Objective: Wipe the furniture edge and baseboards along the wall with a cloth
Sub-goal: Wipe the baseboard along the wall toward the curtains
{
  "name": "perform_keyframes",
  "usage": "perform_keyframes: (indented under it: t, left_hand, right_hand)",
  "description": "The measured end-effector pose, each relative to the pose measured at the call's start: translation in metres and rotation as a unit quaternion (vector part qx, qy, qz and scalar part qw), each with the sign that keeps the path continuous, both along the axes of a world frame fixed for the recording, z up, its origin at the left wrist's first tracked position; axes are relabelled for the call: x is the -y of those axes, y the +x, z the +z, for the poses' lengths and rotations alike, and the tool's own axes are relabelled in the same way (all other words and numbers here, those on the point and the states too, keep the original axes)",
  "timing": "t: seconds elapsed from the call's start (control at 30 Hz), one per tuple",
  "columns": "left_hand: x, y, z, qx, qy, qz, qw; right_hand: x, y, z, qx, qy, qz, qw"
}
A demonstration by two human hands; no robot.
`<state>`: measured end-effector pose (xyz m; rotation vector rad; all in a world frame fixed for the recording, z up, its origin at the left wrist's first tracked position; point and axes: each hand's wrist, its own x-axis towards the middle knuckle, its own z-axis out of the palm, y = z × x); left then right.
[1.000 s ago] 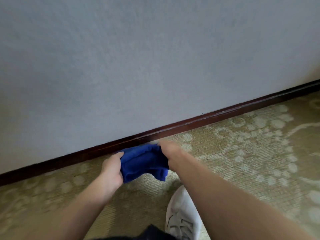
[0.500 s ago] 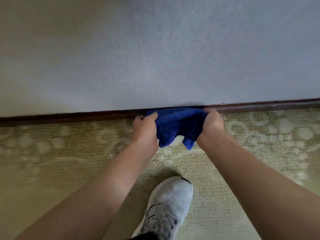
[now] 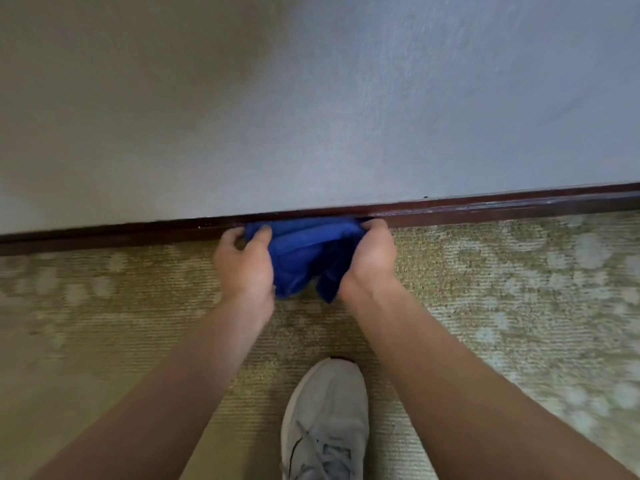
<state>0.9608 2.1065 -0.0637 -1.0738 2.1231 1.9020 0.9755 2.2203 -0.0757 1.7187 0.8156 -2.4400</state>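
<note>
A blue cloth is bunched between my two hands, its top edge pressed against the dark brown baseboard at the foot of the grey wall. My left hand grips the cloth's left side, thumb on top. My right hand grips the right side, fingertips touching the baseboard. Two corners of the cloth hang down toward the carpet between my wrists.
A patterned beige-green carpet covers the floor up to the baseboard. My white sneaker stands on it just behind my hands, toe pointing at the wall. The baseboard runs on left and right.
The view swung so the baseboard lies nearly level. Both hands carried the cloth up from the carpet onto the baseboard and now hold it there, drawn slightly closer together.
</note>
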Motion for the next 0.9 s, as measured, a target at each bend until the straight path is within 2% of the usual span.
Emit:
perform_keyframes:
  t: [0.07, 0.2, 0.27, 0.33, 0.43, 0.53, 0.7, 0.77, 0.83, 0.9]
  left_hand:
    - [0.001, 0.004, 0.001, -0.003, 0.011, -0.018, 1.0]
    - [0.026, 0.015, -0.001, -0.079, -0.023, 0.031, 0.996]
    - [0.04, 0.018, 0.002, -0.112, -0.082, 0.023, 0.99]
    - [0.046, 0.013, 0.006, -0.127, -0.16, -0.039, 0.978]
    - [0.046, 0.007, 0.007, -0.134, -0.263, -0.092, 0.951]
    - [0.031, 0.01, 0.003, -0.189, -0.35, -0.139, 0.907]
    - [0.0, 0.016, -0.001, -0.247, -0.385, -0.281, 0.844]
    - [0.003, 0.016, 0.001, -0.241, -0.354, -0.285, 0.857]
    - [0.016, 0.013, 0.001, -0.213, -0.331, -0.208, 0.895]
    - [0.03, 0.008, 0.0, -0.177, -0.335, -0.136, 0.915]
  right_hand:
    - [-0.007, 0.003, -0.003, 0.001, 0.012, -0.009, 1.0]
    - [0.029, 0.002, -0.006, -0.036, 0.034, 0.05, 0.997]
    - [0.049, 0.004, -0.001, -0.042, 0.025, 0.105, 0.993]
    - [0.054, 0.008, 0.004, -0.043, 0.003, 0.125, 0.991]
    - [0.048, 0.018, 0.005, -0.041, -0.008, 0.149, 0.988]
    - [0.039, 0.021, 0.0, -0.033, 0.004, 0.141, 0.989]
    - [0.024, 0.025, -0.009, 0.001, 0.035, 0.084, 0.996]
    - [0.021, 0.026, -0.012, -0.006, 0.028, 0.085, 0.996]
    - [0.021, 0.024, -0.01, -0.022, 0.023, 0.085, 0.996]
    - [0.022, 0.022, -0.005, -0.043, 0.023, 0.09, 0.995]
